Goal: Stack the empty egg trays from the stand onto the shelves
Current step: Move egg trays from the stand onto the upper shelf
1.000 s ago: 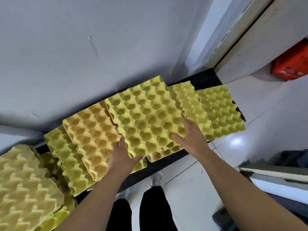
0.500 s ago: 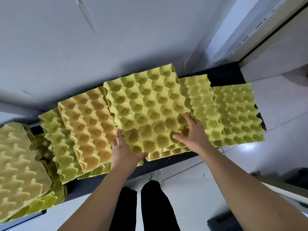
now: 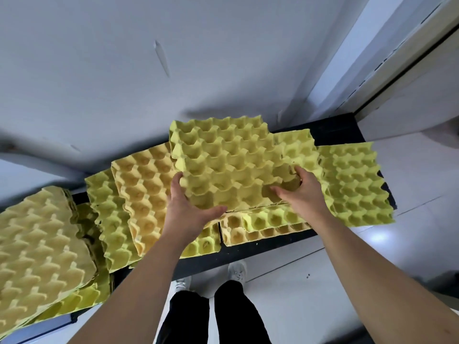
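**Head view: top tray gripped at its near edge over the black shelf**

Head view. I hold the top tray (image 3: pixel 223 165) in both hands. My left hand (image 3: pixel 191 209) clamps the near-left corner, thumb on the near rim and fingers along the left side. My right hand (image 3: pixel 301 192) grips the near-right corner, fingers curled into the cups. Neither hand is free.

Change over the last second: my hands lay flatter at the near edge then, the right one resting partly on the tray beside it; both have now closed round the top tray's corners. The tray also reads squarer to the shelf (image 3: pixel 248 259) and tipped up toward me, its near edge clear of the trays beneath. Whether its far edge rests on anything is hidden.

Position: the tray sits over the middle of the shelf, against the wall (image 3: pixel 173 83). It overlaps an orange tray (image 3: pixel 141 194) on its left, and a pale tray (image 3: pixel 352 180) lies to its right. More trays (image 3: pixel 260 224) show under its near edge. A separate pile (image 3: pixel 37 244) stands at far left, ridged side up.

Meaning for the task: I judge this a settling step, squaring the tray before it nests down. The row is loosely overlapped, not a true stack, so alignment is not yet done.
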Demonstrator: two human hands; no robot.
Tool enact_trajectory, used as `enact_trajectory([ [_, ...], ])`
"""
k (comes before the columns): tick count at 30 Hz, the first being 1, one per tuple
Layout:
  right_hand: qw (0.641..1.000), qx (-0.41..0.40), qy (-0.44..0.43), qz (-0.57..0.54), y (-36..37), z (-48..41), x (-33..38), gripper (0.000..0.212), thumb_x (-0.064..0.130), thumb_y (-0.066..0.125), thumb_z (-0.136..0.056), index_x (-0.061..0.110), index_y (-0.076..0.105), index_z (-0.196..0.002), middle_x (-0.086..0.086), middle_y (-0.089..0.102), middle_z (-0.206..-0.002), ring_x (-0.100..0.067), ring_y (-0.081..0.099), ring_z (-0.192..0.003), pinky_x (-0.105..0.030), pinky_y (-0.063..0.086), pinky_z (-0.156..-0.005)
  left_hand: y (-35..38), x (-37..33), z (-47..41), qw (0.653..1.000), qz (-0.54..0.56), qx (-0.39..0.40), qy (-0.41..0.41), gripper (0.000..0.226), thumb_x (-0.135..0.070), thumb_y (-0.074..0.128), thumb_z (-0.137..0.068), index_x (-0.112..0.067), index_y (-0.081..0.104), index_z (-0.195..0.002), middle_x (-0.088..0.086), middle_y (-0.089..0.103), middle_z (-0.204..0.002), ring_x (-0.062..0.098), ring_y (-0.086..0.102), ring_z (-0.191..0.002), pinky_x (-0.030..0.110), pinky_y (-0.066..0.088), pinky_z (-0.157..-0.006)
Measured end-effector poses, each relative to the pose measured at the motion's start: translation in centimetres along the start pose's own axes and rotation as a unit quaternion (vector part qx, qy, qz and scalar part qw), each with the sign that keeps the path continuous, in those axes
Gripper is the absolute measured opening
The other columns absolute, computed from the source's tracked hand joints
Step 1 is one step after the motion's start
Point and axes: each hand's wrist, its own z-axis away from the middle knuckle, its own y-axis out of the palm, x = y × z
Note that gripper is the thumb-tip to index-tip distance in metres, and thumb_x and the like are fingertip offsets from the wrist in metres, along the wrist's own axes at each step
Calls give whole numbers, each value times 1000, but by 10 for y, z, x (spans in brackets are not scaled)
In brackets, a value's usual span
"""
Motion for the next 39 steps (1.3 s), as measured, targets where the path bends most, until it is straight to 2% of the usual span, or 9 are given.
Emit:
enact_trajectory([
  [7,997,-60,-48,-16,-22,54,56,91,59,77,-62,22,43,-138,-1,42,-129,-22,36,-126,-47,37,-106,-56,-27,29,997,19,-3,75,121,-42,93,-49,-48,15,-142,-3,40,-145,22,43,-131,49,42,-105],
  [12,990,-107,-81,-40,-30,109,107,87,48,81,-65,21,42,-139,0,39,-132,-15,39,-121,-37,35,-107,-111,-38,68,992,38,-5,120,128,-60,88,-36,-51,16,-141,-7,40,-146,19,42,-133,50,39,-107],
  [15,984,-132,-103,-55,-30,144,137,84,43,82,-67,18,45,-138,-1,42,-130,-6,40,-106,-21,34,-94,-147,-43,92,986,38,-17,164,121,-44,92,-48,-47,16,-142,-7,41,-144,19,42,-131,47,38,-108],
  [18,977,-142,-140,-73,-30,181,167,82,44,80,-68,18,45,-138,3,41,-128,-4,40,-107,-20,33,-93,-186,-49,120,978,42,-40,202,117,-34,92,-54,-43,17,-144,-9,43,-140,15,46,-125,40,41,-105],
  [24,953,-157,-244,-88,-29,245,230,77,45,77,-72,23,43,-138,11,33,-124,-3,37,-109,-21,32,-97,-257,-53,183,963,58,-124,234,124,-50,85,-43,-37,18,-146,-14,45,-133,11,48,-120,40,43,-104],
  [33,912,-124,-376,-104,-7,336,291,67,42,75,-75,24,48,-133,9,40,-129,4,39,-102,-17,32,-88,-329,-20,297,920,97,-263,275,122,-44,89,-39,-35,26,-144,-19,49,-130,2,52,-114,24,44,-92],
  [35,900,-115,-404,-114,1,361,303,66,42,76,-74,24,49,-131,9,41,-128,7,38,-102,-15,31,-88,-345,-6,325,907,108,-293,283,114,-45,88,-39,-38,32,-138,-26,52,-123,-8,52,-110,25,46,-92],
  [37,887,-109,-431,-126,10,388,315,65,42,77,-73,23,51,-129,9,42,-127,9,38,-102,-13,30,-88,-362,5,354,892,117,-321,296,102,-43,87,-41,-45,34,-129,-33,53,-113,-22,51,-99,13,43,-82],
  [39,871,-99,-460,-139,20,416,328,64,43,77,-72,23,53,-128,7,44,-127,9,38,-104,-7,30,-86,-382,17,380,879,120,-348,302,101,-41,87,-43,-42,36,-129,-33,53,-114,-22,51,-100,8,42,-79],
])
